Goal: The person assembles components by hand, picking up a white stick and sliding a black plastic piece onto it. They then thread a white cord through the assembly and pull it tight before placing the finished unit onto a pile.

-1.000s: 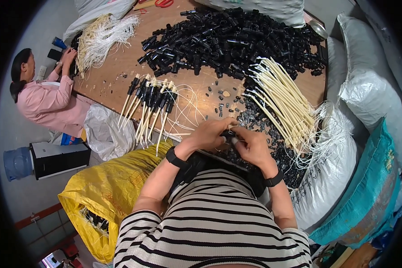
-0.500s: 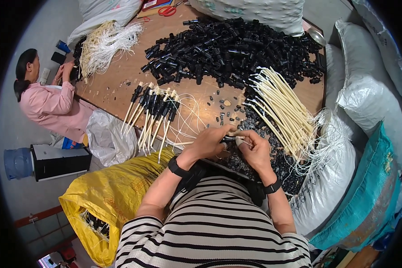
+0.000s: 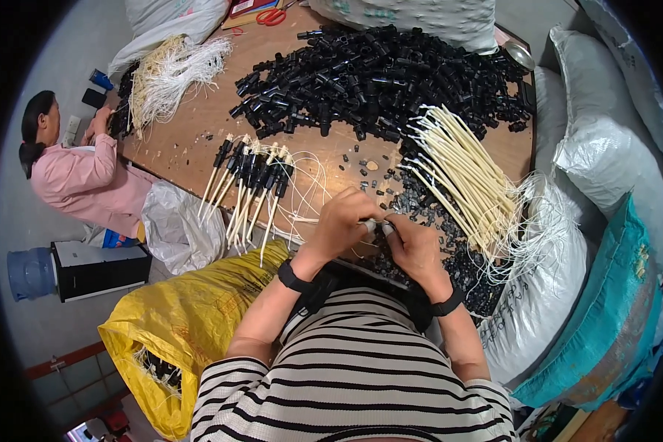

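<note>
My left hand (image 3: 344, 225) and my right hand (image 3: 418, 250) meet over the near edge of the table, both closed with fingertips pinched together. What they pinch is mostly hidden by the fingers. A pale, thin piece (image 3: 290, 237) pokes out to the left of my left hand; whether it is held I cannot tell. Left of the hands lies a row of cream sticks fitted with black sleeves (image 3: 256, 177), white cords trailing from them. A bundle of cream sticks (image 3: 468, 184) with white cords rests to the right. Small black bits (image 3: 460, 269) are strewn by my right hand.
A large heap of black plastic fittings (image 3: 390, 81) covers the table's far side. White cords (image 3: 180, 74) and red scissors (image 3: 271, 16) lie at the far left. Stuffed white sacks (image 3: 604, 132) line the right, a yellow sack (image 3: 191, 309) the near left. A person in pink (image 3: 81, 169) works at the left.
My hands have turned and drawn closer together. The black piece and pale stick seen between the fingers before are now covered. The view has shifted slightly.
</note>
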Available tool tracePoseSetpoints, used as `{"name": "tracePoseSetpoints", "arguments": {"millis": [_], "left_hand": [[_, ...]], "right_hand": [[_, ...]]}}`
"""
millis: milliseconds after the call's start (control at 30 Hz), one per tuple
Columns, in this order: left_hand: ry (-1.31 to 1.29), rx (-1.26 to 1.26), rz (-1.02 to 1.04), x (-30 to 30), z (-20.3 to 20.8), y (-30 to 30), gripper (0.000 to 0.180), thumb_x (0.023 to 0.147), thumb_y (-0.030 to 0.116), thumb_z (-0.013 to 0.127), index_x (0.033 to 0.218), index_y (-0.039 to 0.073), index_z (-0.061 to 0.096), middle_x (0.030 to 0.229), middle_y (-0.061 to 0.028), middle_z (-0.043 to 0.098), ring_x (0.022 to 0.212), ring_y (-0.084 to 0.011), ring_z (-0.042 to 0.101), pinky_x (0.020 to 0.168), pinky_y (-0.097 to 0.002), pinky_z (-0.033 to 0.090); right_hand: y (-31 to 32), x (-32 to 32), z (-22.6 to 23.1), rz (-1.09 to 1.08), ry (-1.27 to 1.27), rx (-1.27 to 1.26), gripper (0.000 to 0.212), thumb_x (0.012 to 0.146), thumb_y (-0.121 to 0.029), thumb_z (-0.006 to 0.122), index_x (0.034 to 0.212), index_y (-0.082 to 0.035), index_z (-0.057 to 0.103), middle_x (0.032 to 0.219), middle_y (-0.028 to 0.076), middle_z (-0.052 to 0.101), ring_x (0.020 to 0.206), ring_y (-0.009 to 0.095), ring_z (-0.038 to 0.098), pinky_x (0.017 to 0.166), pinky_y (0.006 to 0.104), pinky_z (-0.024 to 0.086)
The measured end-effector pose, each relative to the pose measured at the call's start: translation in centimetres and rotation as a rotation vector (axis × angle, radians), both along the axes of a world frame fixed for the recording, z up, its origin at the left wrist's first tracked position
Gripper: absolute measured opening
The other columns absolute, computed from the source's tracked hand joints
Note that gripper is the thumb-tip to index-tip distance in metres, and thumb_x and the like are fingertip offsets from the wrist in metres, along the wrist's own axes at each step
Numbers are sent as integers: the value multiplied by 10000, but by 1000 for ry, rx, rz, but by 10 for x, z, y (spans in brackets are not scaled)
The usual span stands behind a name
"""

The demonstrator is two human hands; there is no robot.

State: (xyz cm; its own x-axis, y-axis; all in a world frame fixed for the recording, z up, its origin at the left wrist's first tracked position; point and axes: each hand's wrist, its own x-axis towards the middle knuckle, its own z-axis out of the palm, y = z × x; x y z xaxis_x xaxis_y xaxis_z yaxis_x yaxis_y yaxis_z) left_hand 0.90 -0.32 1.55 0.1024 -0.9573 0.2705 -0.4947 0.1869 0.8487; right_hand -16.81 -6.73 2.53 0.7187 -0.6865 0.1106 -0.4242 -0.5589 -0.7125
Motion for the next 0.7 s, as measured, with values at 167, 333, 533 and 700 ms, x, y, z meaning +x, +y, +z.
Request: {"name": "tracePoseSetpoints", "arguments": {"millis": [167,333,533,700], "left_hand": [[20,-230,37,1,2,6,198,666,-83,654,785,75,648,801,-26,608,753,-190,595,628,-288,469],[-42,50,109,12,-8,-11,184,689,-50,658,838,58,659,807,-66,603,762,-241,595,647,-328,482],[-445,-11,291,76,-54,-61,201,729,-34,627,906,47,677,826,-135,633,770,-325,630,714,-386,504],[-297,119,325,70,-48,-62,192,724,8,650,895,64,717,801,-152,665,716,-340,637,673,-412,506]], "right_hand": [[3,-2,-10,20,-194,131,266,813,-37,608,1068,-81,668,720,173,631,609,356,617,551,383,485],[3,-4,-34,-105,-257,233,199,834,-59,597,1003,-61,702,683,152,619,540,266,601,532,325,461],[-10,-11,-23,-240,-166,332,180,841,-96,600,978,-48,706,623,107,597,530,126,555,520,287,427],[-16,-16,-34,-339,-108,390,139,847,-121,618,920,-43,706,538,67,518,472,111,475,485,284,384]]}}
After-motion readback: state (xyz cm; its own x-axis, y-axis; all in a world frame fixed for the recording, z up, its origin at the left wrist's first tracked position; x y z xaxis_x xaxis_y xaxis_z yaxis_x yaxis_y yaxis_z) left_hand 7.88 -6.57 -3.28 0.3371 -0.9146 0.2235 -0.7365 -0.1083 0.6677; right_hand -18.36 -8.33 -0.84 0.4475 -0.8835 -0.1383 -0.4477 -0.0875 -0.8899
